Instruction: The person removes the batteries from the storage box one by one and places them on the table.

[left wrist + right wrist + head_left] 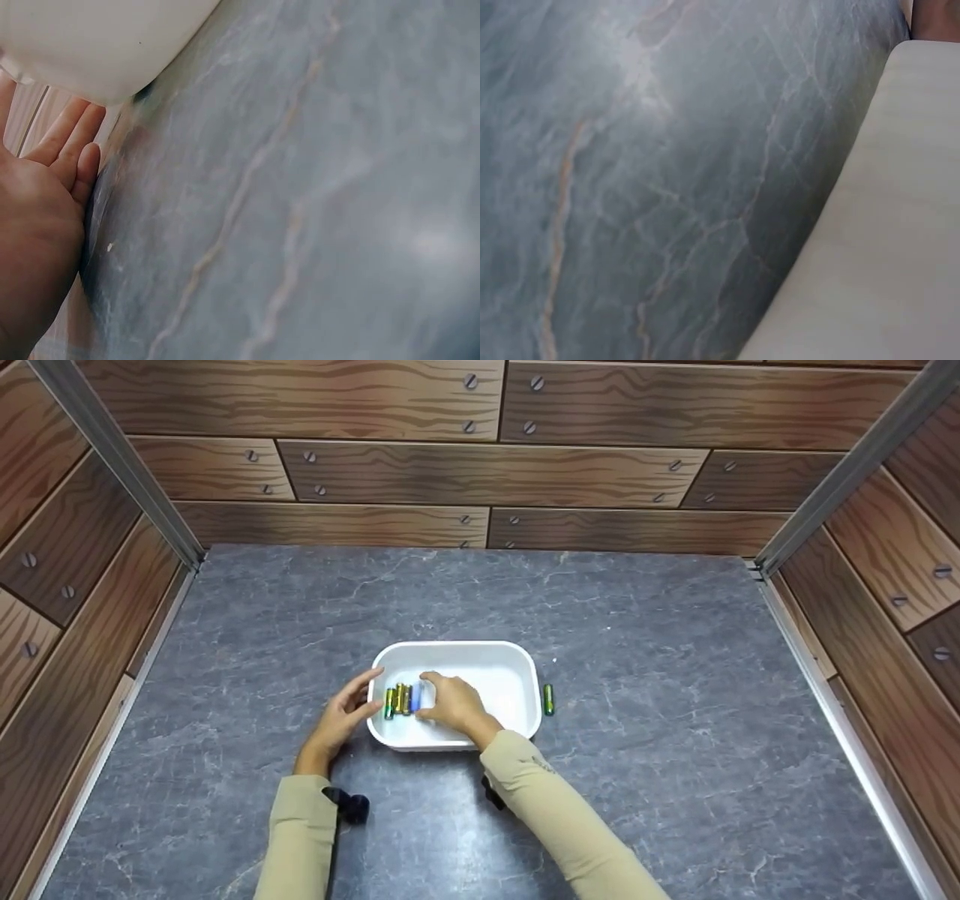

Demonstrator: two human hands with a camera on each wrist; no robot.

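A white plastic box stands on the grey marbled table. Inside it, at the left end, several green-and-gold batteries lie side by side. My right hand reaches into the box and pinches a blurred blue battery lengthwise between thumb and fingers, right beside the row. My left hand is at the box's left end, fingers extended, with thumb and index fingertips at the rim close to the row. In the left wrist view, the left hand's fingers lie near the box's outer wall.
One more green-and-gold battery lies on the table just right of the box. Wood-patterned panels enclose the back and both sides, with metal strips along the side edges. The right wrist view shows the box's side wall.
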